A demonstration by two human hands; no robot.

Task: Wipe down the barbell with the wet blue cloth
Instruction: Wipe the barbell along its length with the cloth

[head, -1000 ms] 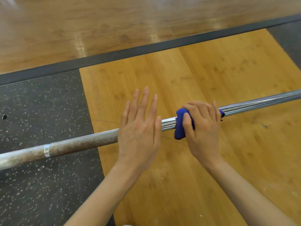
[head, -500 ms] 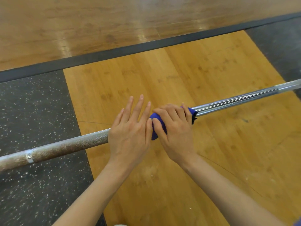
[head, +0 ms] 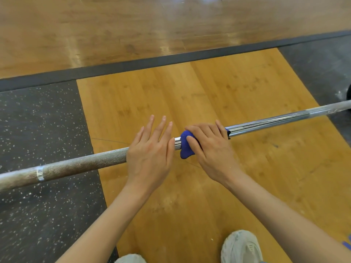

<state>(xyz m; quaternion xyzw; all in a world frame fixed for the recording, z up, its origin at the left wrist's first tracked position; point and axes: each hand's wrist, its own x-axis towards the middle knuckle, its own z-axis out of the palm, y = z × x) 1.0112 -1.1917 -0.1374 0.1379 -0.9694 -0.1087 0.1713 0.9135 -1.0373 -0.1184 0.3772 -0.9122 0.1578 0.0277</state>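
The left hand lies flat with straight fingers on the barbell; just beside it, the right hand is clamped around the blue cloth on the bar. The barbell crosses the frame from lower left to right, above the floor. It looks heavy, stiff, and slippery where polished; the rough left part would give better hold. The cloth is soft. I can read no writing.

You look down on a yellow wood platform, speckled black rubber flooring at left, glossy brown wood floor across the top.
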